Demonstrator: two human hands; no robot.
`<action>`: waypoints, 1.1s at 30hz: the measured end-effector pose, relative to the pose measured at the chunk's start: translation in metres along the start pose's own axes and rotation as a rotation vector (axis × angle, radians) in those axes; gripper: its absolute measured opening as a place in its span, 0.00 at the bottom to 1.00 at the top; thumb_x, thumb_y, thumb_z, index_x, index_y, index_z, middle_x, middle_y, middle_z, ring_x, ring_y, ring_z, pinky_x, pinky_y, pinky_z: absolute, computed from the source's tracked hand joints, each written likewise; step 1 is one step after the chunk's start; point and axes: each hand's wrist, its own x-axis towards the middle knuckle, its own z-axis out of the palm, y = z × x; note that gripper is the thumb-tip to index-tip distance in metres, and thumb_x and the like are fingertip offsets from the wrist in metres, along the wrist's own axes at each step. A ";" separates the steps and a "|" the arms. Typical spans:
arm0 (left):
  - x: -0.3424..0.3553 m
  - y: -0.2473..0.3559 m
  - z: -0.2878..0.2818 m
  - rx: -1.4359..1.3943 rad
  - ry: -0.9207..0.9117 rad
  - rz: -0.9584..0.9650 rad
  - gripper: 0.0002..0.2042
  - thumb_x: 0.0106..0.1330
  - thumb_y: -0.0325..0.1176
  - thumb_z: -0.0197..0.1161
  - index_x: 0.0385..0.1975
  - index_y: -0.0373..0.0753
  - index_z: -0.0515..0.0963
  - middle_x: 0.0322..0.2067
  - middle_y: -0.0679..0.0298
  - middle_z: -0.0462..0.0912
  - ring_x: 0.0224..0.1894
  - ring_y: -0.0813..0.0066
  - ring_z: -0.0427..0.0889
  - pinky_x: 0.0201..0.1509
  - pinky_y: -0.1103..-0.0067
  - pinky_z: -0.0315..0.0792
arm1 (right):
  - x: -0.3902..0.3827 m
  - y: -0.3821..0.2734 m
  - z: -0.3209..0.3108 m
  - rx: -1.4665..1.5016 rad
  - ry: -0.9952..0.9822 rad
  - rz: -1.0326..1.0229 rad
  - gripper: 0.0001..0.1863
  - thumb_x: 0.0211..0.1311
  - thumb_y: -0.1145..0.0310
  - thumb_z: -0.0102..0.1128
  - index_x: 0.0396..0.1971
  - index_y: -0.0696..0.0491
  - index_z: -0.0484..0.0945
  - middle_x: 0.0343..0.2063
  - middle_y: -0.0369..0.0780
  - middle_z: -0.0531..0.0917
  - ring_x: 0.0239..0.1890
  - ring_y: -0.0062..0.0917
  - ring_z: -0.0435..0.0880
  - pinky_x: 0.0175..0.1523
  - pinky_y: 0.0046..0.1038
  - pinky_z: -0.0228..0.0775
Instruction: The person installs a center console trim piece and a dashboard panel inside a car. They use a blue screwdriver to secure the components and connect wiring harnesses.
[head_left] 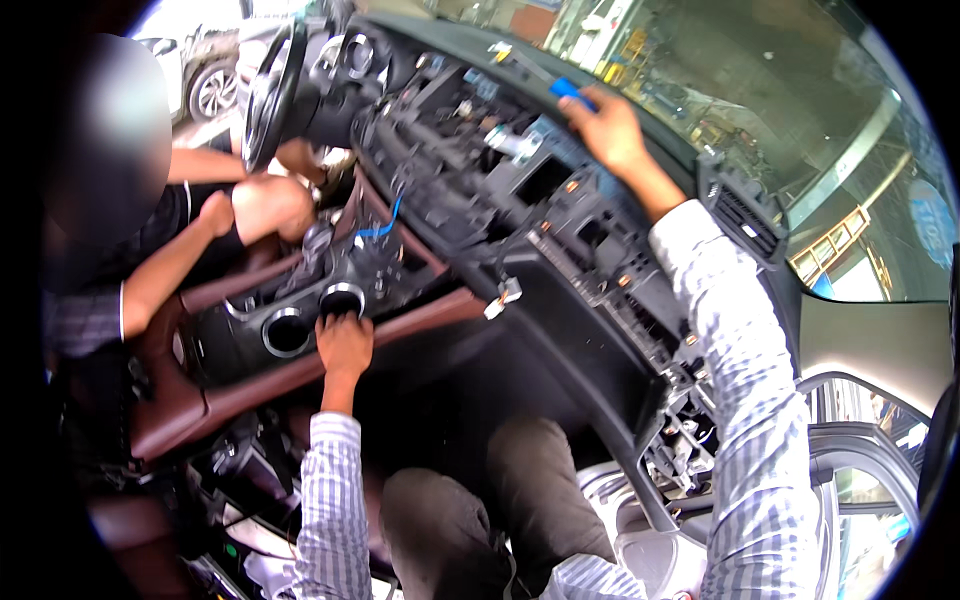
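Note:
My right hand [610,130] is closed round the blue handle of a screwdriver [565,90]. Its shaft points up and left over the far edge of the stripped dashboard [540,215], close to the windshield. Lower left, my left hand [344,350] is at the front cup holder [342,298] of the centre console. Its fingers curl over the silver rim, and their tips are partly hidden inside. A second cup holder [287,332] sits just left of that hand.
A co-worker's arm [165,275] and bent knee [275,210] occupy the driver's side, near the steering wheel [275,95]. A blue cable [380,232] crosses the console. One loose white connector [503,298] hangs below the dashboard. An air vent [745,220] stands at the right.

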 end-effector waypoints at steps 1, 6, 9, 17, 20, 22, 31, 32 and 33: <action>0.003 0.004 0.003 0.012 -0.003 -0.005 0.17 0.69 0.42 0.51 0.31 0.37 0.84 0.36 0.53 0.87 0.46 0.54 0.83 0.65 0.57 0.67 | 0.000 -0.004 -0.006 -0.022 -0.016 0.039 0.24 0.64 0.47 0.62 0.45 0.53 0.85 0.35 0.51 0.87 0.41 0.47 0.86 0.49 0.42 0.76; 0.006 0.007 -0.003 -0.020 -0.063 -0.001 0.17 0.69 0.42 0.51 0.31 0.38 0.83 0.37 0.54 0.88 0.47 0.54 0.83 0.66 0.57 0.66 | 0.000 0.002 -0.019 0.039 -0.134 0.038 0.23 0.64 0.48 0.62 0.43 0.54 0.85 0.35 0.49 0.87 0.42 0.44 0.87 0.50 0.40 0.75; 0.005 0.003 -0.004 -0.015 -0.057 -0.011 0.18 0.70 0.43 0.50 0.31 0.37 0.83 0.37 0.54 0.88 0.48 0.54 0.83 0.66 0.57 0.66 | -0.005 -0.014 -0.030 0.055 -0.215 0.114 0.22 0.65 0.49 0.62 0.43 0.55 0.85 0.29 0.44 0.87 0.37 0.37 0.88 0.47 0.37 0.75; 0.010 0.021 -0.039 -0.511 -0.006 -0.165 0.14 0.69 0.34 0.58 0.48 0.33 0.80 0.47 0.51 0.85 0.53 0.52 0.82 0.66 0.59 0.68 | -0.005 -0.012 -0.023 0.164 -0.194 0.100 0.22 0.66 0.50 0.61 0.40 0.56 0.85 0.24 0.40 0.86 0.29 0.29 0.85 0.42 0.33 0.74; 0.006 0.111 -0.091 -0.912 0.138 -0.061 0.16 0.72 0.28 0.59 0.56 0.30 0.76 0.51 0.51 0.83 0.60 0.62 0.79 0.66 0.71 0.69 | -0.005 0.002 -0.024 0.190 -0.185 0.092 0.21 0.66 0.51 0.61 0.40 0.56 0.85 0.23 0.39 0.85 0.28 0.26 0.84 0.40 0.31 0.73; 0.002 0.161 -0.113 -0.911 0.119 0.159 0.19 0.72 0.28 0.59 0.60 0.30 0.73 0.57 0.53 0.79 0.62 0.63 0.77 0.65 0.72 0.69 | -0.006 0.009 -0.033 0.221 -0.175 0.125 0.21 0.66 0.51 0.61 0.40 0.56 0.85 0.22 0.37 0.84 0.27 0.23 0.81 0.38 0.30 0.71; -0.033 0.229 -0.112 -1.796 -0.241 -0.595 0.29 0.76 0.47 0.58 0.70 0.39 0.62 0.63 0.64 0.70 0.66 0.72 0.68 0.67 0.66 0.62 | -0.005 0.002 -0.024 0.305 -0.189 0.109 0.22 0.66 0.51 0.62 0.35 0.59 0.83 0.22 0.35 0.81 0.28 0.18 0.75 0.39 0.26 0.67; -0.029 0.232 -0.123 -1.808 -0.339 -0.709 0.30 0.74 0.50 0.60 0.69 0.39 0.64 0.62 0.65 0.70 0.64 0.73 0.69 0.66 0.67 0.62 | -0.006 0.000 -0.026 0.332 -0.185 0.088 0.21 0.67 0.52 0.62 0.33 0.58 0.83 0.21 0.33 0.80 0.27 0.16 0.74 0.36 0.25 0.65; -0.026 0.236 -0.109 -1.814 -0.408 -0.759 0.31 0.72 0.52 0.61 0.68 0.40 0.66 0.61 0.66 0.71 0.62 0.74 0.70 0.64 0.68 0.62 | -0.005 0.006 -0.027 0.338 -0.204 0.108 0.20 0.67 0.52 0.61 0.33 0.58 0.83 0.21 0.33 0.80 0.26 0.15 0.73 0.34 0.24 0.64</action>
